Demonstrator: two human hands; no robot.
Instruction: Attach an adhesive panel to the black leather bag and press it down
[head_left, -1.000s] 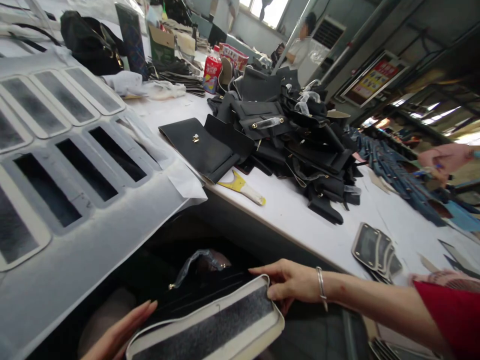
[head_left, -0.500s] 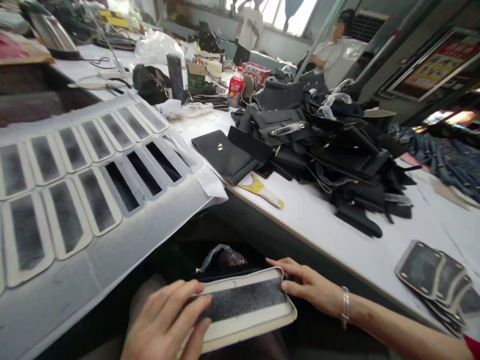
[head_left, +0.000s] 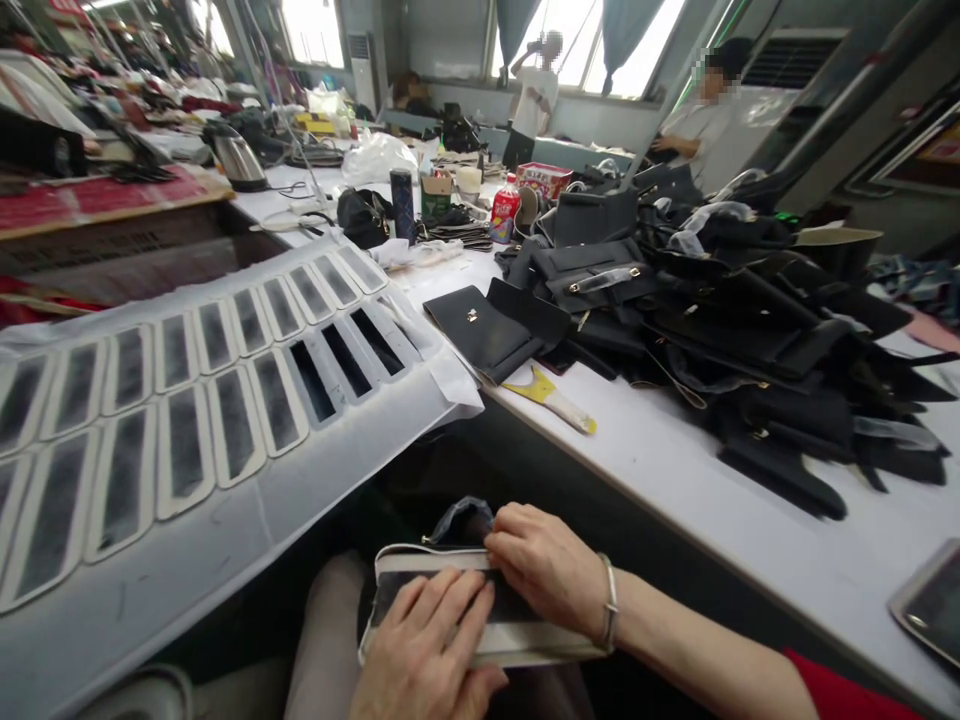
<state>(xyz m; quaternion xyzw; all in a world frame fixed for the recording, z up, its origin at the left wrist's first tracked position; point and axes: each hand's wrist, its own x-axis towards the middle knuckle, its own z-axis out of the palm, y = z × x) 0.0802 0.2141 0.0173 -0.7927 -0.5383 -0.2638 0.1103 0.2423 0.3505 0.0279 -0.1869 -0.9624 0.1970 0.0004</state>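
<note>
A black bag lies across my lap, its bottom turned up. On that bottom is a cream-edged panel (head_left: 525, 645) with a dark strip along its middle. My left hand (head_left: 435, 640) rests on the panel, fingers stretched flat over the dark strip. At the far edge, my right hand (head_left: 551, 575) has its fingers bent and pressed together on the rim; the fingertips' exact hold is partly hidden. Beyond the rim a plastic-wrapped handle (head_left: 461, 515) sticks up. Most of the bag's body is hidden under the panel and my hands.
To the left, a paper-covered board (head_left: 255, 510) carries rows of similar cream-edged panels. Black bags (head_left: 675, 300) are heaped on the white table (head_left: 637, 470) at right. A yellow-and-white tool (head_left: 551, 398) lies by its edge. Two people stand farther back.
My right hand has moved left from the panel's right end to its far edge. The left hand lies flatter on the panel. The camera view has shifted, showing more on the left.
</note>
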